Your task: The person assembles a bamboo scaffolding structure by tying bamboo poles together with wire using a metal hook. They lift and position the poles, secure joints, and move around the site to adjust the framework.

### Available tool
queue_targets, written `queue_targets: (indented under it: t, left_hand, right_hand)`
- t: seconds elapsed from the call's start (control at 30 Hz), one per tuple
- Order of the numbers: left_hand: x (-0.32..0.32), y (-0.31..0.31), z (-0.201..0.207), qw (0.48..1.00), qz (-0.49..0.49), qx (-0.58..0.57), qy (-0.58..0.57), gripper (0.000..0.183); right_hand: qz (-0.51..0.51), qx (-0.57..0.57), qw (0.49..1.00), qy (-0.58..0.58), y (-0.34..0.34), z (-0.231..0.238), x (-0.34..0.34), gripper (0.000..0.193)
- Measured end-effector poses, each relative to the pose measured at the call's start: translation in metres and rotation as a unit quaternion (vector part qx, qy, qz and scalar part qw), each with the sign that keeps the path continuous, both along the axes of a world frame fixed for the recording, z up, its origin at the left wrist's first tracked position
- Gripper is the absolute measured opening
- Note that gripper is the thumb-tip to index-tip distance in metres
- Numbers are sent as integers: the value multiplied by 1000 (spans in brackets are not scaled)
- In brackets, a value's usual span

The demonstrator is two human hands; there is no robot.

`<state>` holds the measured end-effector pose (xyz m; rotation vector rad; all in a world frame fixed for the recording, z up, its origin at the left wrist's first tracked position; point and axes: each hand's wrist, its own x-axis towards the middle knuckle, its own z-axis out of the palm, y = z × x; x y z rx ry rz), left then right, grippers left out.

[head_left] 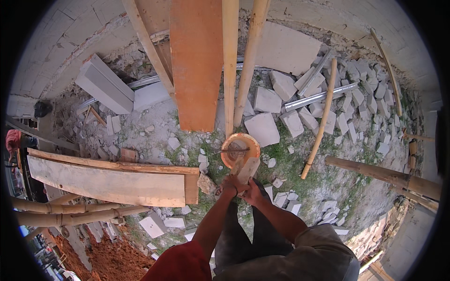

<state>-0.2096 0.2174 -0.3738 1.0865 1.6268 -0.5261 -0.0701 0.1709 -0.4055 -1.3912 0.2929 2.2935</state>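
Just below the orange bucket, my two hands are close together. My right hand is closed on the lower end of a flat, pale grey piece that tilts up toward the bucket's near rim. My left hand is closed right beside it, with a dark band at the wrist. What the left fingers grip is too small to make out. Inside the bucket is greyish-brown material, and a thin dark rod lies across its opening.
Bamboo poles and an orange-brown plank stand beyond the bucket. Broken pale blocks and a metal channel lie on the right. Boards extend leftward, with a rough stone by my left hand.
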Motion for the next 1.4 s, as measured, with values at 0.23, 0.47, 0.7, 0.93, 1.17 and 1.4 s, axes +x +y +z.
queue_targets:
  t: [0.23,0.47,0.7,0.93,1.17,1.4]
  left_hand:
    - [10,54,-151,996,-51,47,64,99]
    - [24,32,-209,964,107,244,14,60]
    - [55,4,-224,876,370,250,-180,45]
    - [48,33,-249,833,459,113,-287,52]
    - [12,17,-227,862,399,189,-250,43]
    - [-18,-34,-161,836,412,290,-217,42]
  right_hand:
    - [122,-35,984,-123,58,-182,26,55]
    - [396,156,746,-513,111,-273,89,81]
    - [361,238,736,-522,119,-247,63,68]
    - [350,403,737,-415,106,-131,3,37]
    - [549,469,578,-381,148,-98,-6,23]
    - [497,650,532,-216,146,-24,-19,19]
